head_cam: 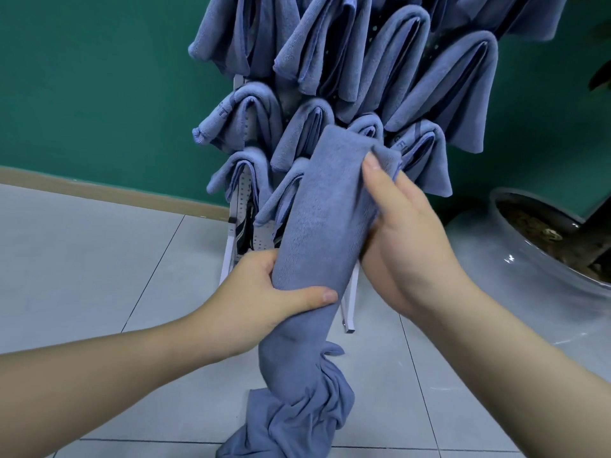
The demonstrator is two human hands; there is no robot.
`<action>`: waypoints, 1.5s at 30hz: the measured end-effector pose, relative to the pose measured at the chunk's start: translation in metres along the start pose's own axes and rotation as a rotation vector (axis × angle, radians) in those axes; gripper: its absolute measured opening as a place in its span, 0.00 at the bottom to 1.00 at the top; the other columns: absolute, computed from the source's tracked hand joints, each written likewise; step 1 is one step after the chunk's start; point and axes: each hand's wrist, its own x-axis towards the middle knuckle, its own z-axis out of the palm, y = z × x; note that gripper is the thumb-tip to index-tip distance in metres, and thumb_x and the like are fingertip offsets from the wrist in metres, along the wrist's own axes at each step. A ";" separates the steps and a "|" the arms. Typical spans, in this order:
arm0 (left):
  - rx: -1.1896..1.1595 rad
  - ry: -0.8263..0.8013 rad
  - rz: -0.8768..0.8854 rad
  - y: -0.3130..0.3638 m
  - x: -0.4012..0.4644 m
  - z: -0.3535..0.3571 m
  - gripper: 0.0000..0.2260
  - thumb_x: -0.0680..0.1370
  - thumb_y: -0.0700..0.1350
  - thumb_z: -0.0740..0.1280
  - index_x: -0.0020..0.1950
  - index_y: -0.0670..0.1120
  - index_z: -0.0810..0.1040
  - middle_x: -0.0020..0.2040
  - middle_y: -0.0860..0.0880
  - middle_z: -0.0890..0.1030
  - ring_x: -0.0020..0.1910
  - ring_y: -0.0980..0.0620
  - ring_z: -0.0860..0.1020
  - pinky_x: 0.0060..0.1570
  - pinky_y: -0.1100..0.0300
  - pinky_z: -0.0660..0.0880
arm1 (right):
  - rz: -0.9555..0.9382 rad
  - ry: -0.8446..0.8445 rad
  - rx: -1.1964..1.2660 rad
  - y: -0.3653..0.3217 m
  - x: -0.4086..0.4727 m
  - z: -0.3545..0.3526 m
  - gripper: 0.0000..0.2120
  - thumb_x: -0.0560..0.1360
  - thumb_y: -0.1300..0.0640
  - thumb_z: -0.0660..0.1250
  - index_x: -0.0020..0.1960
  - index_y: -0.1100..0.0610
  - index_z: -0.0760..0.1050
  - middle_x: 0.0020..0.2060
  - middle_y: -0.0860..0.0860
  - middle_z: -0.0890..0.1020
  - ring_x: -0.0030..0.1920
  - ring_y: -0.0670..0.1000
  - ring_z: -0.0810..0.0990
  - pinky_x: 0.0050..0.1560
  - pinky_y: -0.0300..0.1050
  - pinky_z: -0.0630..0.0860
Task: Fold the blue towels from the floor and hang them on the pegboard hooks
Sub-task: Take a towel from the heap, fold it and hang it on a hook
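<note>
I start with the pegboard, a white perforated stand that leans back toward the green wall and rests on the tiled floor; nearly all of it is hidden under the hung towels, folded blue pieces draped in rows from the top edge of the view down to about the middle. A strip of bare board shows only at the lower left of the stand, so I judge the free hooks to be low and on that side, though I cannot make out any hook there. To the right, a large glazed plant pot stands on the floor close to the stand's foot. Between me and the board is the towel I am working on: a long narrow band, its long axis running up and away from me toward the board, tilted a little to the right, its folded top just in front of the lowest hung pieces and its bunched tail trailing onto the floor near the bottom edge of the view. My right hand pinches the top end, thumb on the fold, and is nearer the board. My left hand is clamped around the band lower down, thumb across the front. I judge that the loose tail needs folding up before hanging.
</note>
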 end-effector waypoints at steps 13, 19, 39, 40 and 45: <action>0.169 -0.102 -0.063 0.007 0.003 -0.021 0.09 0.76 0.39 0.74 0.55 0.48 0.84 0.50 0.50 0.88 0.51 0.51 0.86 0.55 0.53 0.82 | 0.009 0.267 0.350 -0.026 0.029 -0.052 0.22 0.86 0.45 0.57 0.73 0.57 0.72 0.62 0.55 0.85 0.62 0.55 0.85 0.59 0.55 0.82; 0.258 -0.206 -0.095 0.005 0.004 -0.038 0.10 0.76 0.41 0.74 0.57 0.47 0.83 0.51 0.52 0.88 0.51 0.52 0.86 0.53 0.57 0.82 | 0.275 0.176 0.180 0.000 0.023 -0.069 0.21 0.83 0.51 0.66 0.72 0.61 0.76 0.58 0.54 0.86 0.61 0.54 0.85 0.56 0.51 0.84; 0.086 -0.262 -0.158 0.013 0.025 -0.050 0.16 0.74 0.37 0.74 0.61 0.43 0.81 0.55 0.47 0.87 0.55 0.48 0.85 0.55 0.59 0.82 | 0.288 0.143 0.148 0.037 0.015 -0.034 0.17 0.82 0.63 0.67 0.69 0.64 0.76 0.62 0.58 0.85 0.62 0.57 0.84 0.59 0.52 0.83; 0.074 -0.244 -0.159 0.014 0.024 -0.051 0.15 0.73 0.38 0.75 0.60 0.43 0.81 0.54 0.46 0.87 0.53 0.48 0.85 0.53 0.59 0.82 | 0.300 0.168 0.150 0.037 0.017 -0.038 0.17 0.81 0.63 0.67 0.69 0.64 0.76 0.61 0.58 0.85 0.60 0.56 0.85 0.57 0.50 0.84; 0.044 -0.228 -0.104 0.026 0.017 -0.061 0.16 0.69 0.41 0.75 0.56 0.42 0.82 0.52 0.43 0.87 0.46 0.49 0.85 0.44 0.61 0.82 | 0.381 0.331 0.118 0.045 0.015 -0.050 0.07 0.83 0.62 0.64 0.59 0.63 0.78 0.54 0.56 0.86 0.51 0.53 0.84 0.56 0.51 0.84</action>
